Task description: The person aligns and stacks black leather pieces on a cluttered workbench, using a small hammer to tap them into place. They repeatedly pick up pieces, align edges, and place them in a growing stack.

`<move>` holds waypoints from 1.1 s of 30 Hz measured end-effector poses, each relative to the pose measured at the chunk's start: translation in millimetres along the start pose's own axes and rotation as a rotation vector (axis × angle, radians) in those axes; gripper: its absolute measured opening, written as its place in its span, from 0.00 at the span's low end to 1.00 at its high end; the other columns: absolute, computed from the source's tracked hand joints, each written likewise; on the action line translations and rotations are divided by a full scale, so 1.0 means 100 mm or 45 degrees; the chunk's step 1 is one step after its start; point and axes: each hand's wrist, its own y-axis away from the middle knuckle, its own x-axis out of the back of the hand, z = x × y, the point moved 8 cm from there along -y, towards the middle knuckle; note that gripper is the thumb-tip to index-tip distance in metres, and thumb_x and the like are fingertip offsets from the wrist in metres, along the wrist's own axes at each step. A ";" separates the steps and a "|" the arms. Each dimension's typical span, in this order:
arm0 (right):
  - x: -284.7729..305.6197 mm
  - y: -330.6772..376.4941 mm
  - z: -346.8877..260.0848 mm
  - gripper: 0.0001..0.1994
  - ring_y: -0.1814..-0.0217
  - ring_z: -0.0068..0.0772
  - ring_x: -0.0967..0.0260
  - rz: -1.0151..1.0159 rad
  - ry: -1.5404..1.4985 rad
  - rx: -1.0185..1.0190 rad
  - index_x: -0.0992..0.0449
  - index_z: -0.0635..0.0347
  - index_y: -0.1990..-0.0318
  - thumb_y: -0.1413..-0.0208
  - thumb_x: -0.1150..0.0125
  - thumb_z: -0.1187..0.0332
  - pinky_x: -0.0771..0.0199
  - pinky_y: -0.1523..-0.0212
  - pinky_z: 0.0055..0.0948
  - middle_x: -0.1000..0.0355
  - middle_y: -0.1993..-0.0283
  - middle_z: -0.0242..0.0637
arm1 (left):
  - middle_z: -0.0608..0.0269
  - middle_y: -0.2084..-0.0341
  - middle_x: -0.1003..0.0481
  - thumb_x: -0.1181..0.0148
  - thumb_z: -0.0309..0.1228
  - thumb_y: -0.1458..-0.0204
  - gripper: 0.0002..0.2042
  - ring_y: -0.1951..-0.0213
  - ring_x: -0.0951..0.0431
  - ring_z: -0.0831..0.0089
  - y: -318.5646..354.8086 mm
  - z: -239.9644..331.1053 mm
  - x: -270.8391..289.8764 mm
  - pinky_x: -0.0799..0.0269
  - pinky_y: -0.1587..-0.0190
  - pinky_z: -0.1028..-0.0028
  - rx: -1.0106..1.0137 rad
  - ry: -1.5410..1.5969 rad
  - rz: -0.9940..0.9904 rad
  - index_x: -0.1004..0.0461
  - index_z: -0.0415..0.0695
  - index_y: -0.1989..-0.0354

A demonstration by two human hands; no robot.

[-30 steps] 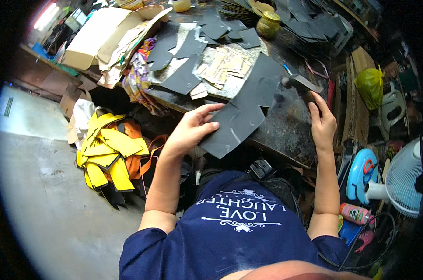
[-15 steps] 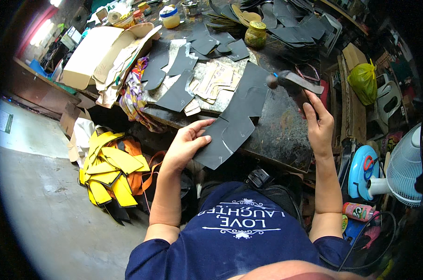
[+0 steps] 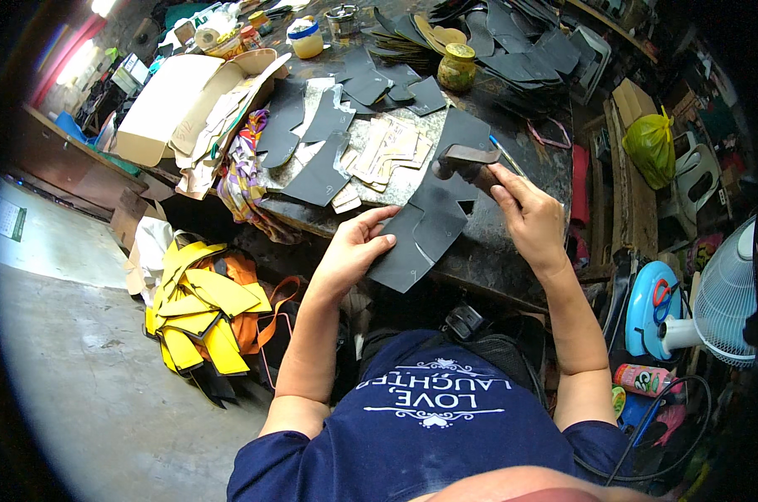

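Observation:
My left hand [image 3: 354, 253] pinches the near left edge of a flat black sheet piece [image 3: 436, 219], cut with notches and faint pale marks. The piece lies slantwise over the workbench edge, its far end on a pale slab [image 3: 407, 186]. In my right hand [image 3: 531, 219] is a hammer [image 3: 466, 157], gripped by its handle, its head above the far half of the piece. I cannot tell whether the head touches it. Beyond my left hand are cream card pieces [image 3: 385, 151] and several loose black cut pieces [image 3: 319, 171].
A pen [image 3: 507, 155] lies right of the hammer. Farther back stand a yellow-lidded jar [image 3: 456, 69], a blue-rimmed tub [image 3: 304, 38] and stacked black pieces [image 3: 525, 63]. An open carton [image 3: 165, 105] is at left, yellow pieces [image 3: 203, 301] below. A fan [image 3: 724, 293] stands right.
My right hand has brought the hammer left and down, from beside the black piece to over it. The pen has come into sight. My left hand keeps its hold, the piece shifted slightly.

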 end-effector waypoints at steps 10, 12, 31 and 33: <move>-0.24 0.14 0.13 0.15 0.67 0.44 0.24 -0.016 0.074 -0.011 0.24 0.46 0.45 0.38 0.43 0.62 0.26 0.68 0.38 0.23 0.65 0.37 | 0.53 0.62 0.21 0.41 0.26 0.46 0.18 0.64 0.20 0.64 -0.13 0.34 0.02 0.25 0.55 0.70 -0.241 -1.043 0.112 0.26 0.40 0.45; -0.24 0.16 0.13 0.15 0.67 0.44 0.24 0.022 0.065 0.007 0.24 0.46 0.44 0.38 0.43 0.62 0.26 0.68 0.38 0.23 0.66 0.37 | 0.51 0.61 0.24 0.39 0.28 0.50 0.14 0.56 0.23 0.53 -0.15 0.61 0.04 0.27 0.51 0.59 -0.453 -1.429 0.357 0.23 0.42 0.53; -0.27 0.19 0.13 0.16 0.70 0.42 0.26 0.042 0.164 0.044 0.24 0.46 0.44 0.40 0.41 0.62 0.28 0.70 0.38 0.27 0.71 0.36 | 0.48 0.45 0.26 0.38 0.29 0.47 0.18 0.50 0.21 0.64 -1.33 1.62 1.02 0.27 0.45 0.70 -1.050 -0.934 0.662 0.23 0.38 0.48; -0.28 0.19 0.13 0.16 0.70 0.42 0.26 0.037 0.156 0.040 0.24 0.46 0.44 0.40 0.41 0.62 0.28 0.70 0.38 0.27 0.71 0.36 | 0.50 0.47 0.25 0.38 0.29 0.46 0.17 0.53 0.19 0.66 -1.17 1.79 1.13 0.26 0.48 0.72 -1.129 -0.816 0.711 0.23 0.36 0.48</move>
